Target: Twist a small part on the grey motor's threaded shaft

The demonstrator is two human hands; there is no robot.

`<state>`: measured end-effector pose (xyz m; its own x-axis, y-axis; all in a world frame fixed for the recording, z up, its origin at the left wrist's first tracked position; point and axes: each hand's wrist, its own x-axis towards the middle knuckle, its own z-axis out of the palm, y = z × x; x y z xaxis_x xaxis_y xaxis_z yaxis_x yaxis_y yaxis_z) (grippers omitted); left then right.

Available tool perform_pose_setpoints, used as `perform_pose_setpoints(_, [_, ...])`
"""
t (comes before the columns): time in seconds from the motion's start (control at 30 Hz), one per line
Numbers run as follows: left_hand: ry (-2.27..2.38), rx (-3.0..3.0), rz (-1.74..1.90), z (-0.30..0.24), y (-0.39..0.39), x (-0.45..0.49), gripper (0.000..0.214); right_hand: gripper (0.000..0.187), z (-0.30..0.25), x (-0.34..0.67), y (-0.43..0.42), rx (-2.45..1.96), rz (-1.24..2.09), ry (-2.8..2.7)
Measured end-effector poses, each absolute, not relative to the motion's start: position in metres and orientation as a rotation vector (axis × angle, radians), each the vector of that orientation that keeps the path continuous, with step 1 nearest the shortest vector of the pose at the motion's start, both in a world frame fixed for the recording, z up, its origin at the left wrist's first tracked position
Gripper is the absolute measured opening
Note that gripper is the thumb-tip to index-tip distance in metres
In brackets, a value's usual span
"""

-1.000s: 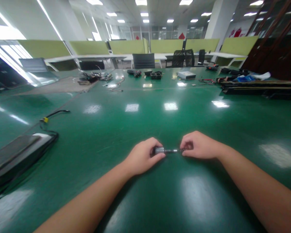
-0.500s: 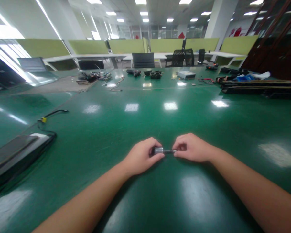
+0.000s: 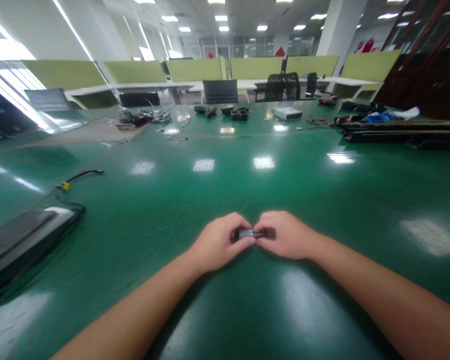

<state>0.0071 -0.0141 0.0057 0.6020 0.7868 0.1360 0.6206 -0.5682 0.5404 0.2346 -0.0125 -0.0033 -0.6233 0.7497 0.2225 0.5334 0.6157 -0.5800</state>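
Observation:
My left hand (image 3: pixel 219 242) and my right hand (image 3: pixel 285 234) meet just above the green table (image 3: pixel 225 185), near its front middle. Between their fingertips is a small silver and black metal part (image 3: pixel 248 233), mostly covered by fingers. The left hand pinches its silver end. Closed around the dark end, the right hand's fingers almost touch the left hand's. What the part is exactly I cannot make out.
A dark flat device (image 3: pixel 20 240) with a black cable and yellow tag (image 3: pixel 65 186) lies at the left. Far back are tools and cables (image 3: pixel 146 118), a white box (image 3: pixel 287 113), long dark bars (image 3: pixel 401 131) at the right, chairs and green partitions.
My right hand has slid left along the part, closing the gap to my left hand; less of the thin dark shaft shows now. The left hand has stayed in place.

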Motion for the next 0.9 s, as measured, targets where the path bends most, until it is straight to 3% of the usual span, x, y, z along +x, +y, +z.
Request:
perform_pose_setpoints(0.17, [1.095, 2.409, 0.519, 0.0068, -0.0146, 0.0066, 0.032, 0.009, -0.0025, 0.2352, -0.0121, -1.036, 0.655, -2.399])
perform_pose_setpoints(0.9, [1.106, 2.354, 0.533, 0.0059, -0.0129, 0.0050, 0.020, 0.009, -0.0042, 0.2359, -0.0133, -1.053, 0.654, -2.360])
